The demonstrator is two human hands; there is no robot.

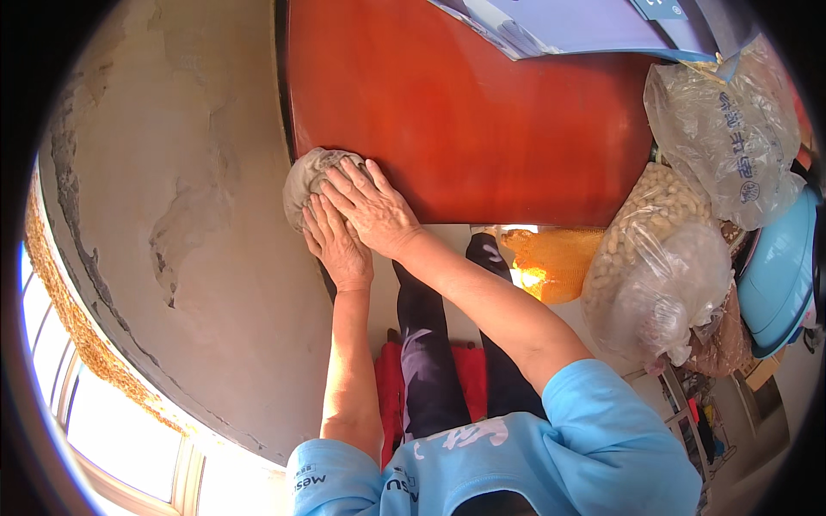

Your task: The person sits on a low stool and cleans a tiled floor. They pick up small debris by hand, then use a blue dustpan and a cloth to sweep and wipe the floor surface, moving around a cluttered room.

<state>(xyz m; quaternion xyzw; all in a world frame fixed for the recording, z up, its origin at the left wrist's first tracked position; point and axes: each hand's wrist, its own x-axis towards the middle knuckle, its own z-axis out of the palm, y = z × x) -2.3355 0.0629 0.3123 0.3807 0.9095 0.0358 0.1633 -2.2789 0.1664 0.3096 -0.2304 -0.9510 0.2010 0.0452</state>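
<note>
A bunched grey-beige cloth lies at the left near corner of a glossy red tabletop, beside the wall, and bulges a little past the edge. My left hand rests on the cloth's near part with its fingers extended. Across its upper part lies my right hand, flat and with its fingers slightly spread, close against the left. Both palms face down on the cloth, so what is under them is hidden.
A stained, cracked wall borders the table on the left. At the back stands a blue-white package. To the right are a clear plastic bag, a bag of peanuts in shells and a blue basin. An orange mesh sack sits below the near edge.
</note>
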